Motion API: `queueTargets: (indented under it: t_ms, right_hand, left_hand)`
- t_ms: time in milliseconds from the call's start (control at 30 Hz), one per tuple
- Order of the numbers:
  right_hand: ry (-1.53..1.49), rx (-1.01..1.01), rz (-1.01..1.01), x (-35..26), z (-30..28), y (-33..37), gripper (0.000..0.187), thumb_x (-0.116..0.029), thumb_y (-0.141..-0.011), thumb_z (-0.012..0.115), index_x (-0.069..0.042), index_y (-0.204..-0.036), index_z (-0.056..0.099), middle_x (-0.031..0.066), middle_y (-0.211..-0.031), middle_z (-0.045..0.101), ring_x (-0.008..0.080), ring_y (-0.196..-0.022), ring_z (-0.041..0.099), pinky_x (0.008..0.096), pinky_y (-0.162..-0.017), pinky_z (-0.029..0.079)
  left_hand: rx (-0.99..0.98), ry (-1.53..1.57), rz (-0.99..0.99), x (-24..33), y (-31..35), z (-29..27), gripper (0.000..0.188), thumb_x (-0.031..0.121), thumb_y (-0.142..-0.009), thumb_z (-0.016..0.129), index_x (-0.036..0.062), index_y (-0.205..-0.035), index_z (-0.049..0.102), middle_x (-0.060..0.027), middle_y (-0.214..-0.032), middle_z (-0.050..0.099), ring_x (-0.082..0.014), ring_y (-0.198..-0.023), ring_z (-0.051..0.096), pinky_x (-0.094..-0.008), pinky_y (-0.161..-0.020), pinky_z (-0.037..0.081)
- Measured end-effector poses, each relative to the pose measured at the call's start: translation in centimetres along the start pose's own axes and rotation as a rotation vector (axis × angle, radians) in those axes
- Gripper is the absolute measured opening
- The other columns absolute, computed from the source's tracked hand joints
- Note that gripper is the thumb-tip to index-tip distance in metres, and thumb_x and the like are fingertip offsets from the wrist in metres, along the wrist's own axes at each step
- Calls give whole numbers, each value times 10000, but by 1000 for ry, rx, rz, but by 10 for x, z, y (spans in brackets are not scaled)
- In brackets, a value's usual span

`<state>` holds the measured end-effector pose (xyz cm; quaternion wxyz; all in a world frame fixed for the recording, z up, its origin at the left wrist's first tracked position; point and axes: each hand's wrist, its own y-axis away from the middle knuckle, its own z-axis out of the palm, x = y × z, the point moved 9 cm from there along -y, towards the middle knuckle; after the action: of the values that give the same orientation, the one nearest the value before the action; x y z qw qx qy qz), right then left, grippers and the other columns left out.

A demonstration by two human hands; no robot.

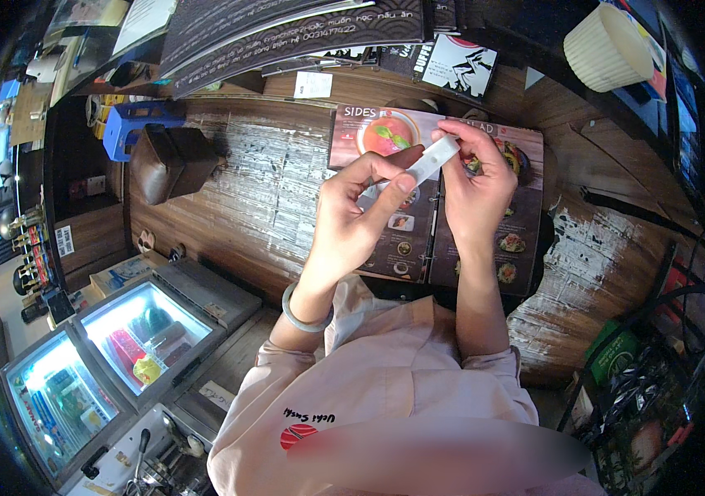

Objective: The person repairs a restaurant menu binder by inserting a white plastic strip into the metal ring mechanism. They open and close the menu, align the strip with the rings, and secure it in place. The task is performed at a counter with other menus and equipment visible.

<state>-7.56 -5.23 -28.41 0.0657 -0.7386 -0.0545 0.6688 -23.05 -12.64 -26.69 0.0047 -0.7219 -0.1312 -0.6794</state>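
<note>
Above an open menu book (443,264) with food pictures, both my hands are on a small white roll of tape (439,157). My left hand (348,207) pinches the whitish strip at its lower left end between thumb and fingers. My right hand (480,178) grips the upper right end, its index finger curled over the top. The menu lies in front of my body, its ring binding showing between my forearms. My hands hide part of its pages.
Stacked dark menus (286,37) stand on the far side, beside a small white paper (313,85). A ribbed cream cup (609,50) is at far right. Left are a brown stool (170,161), a blue plastic stool (133,124) and a lit glass-topped freezer (145,331). Black cables (658,322) hang at right.
</note>
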Motion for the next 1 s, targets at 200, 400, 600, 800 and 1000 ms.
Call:
queueTargets:
  t_ms: [200,400,600,800,1000]
  right_hand:
    - [-355,-93,161,15,10,1,192,-3,-886,726,-27,-1075,705,35,-938,715,55,-768,604,213,-676,473]
    - [-770,-219,428,18,28,20,278,48,-918,628,13,-1194,626,76,-1075,687,115,-1001,657,267,-900,514]
    - [-867,-261,502,24,38,27,275,-6,-916,669,-33,-1185,619,82,-1118,685,121,-1004,653,264,-849,517]
    - [-961,-302,578,27,49,36,284,-24,-924,661,-57,-1198,598,75,-1115,682,120,-1021,642,262,-827,516]
    - [-678,-261,364,21,36,31,348,9,-883,699,-63,-1207,595,67,-1077,684,136,-995,648,273,-802,521]
  left_hand:
    - [63,-26,123,16,-1,3,107,88,-923,725,-6,-918,676,-64,-934,687,-102,-851,603,-259,-794,457]
    - [158,-200,316,13,1,-4,102,79,-872,769,1,-869,704,-61,-829,678,-135,-760,618,-275,-729,478]
    - [245,-11,212,7,6,-7,123,88,-867,779,3,-855,691,-26,-760,661,-77,-736,591,-240,-697,466]
    - [158,-132,157,13,5,-2,150,85,-856,786,41,-994,747,-11,-732,644,-63,-716,568,-240,-675,462]
    - [95,-436,324,33,4,-4,189,105,-812,803,70,-990,751,-34,-744,581,-164,-706,523,-314,-701,444]
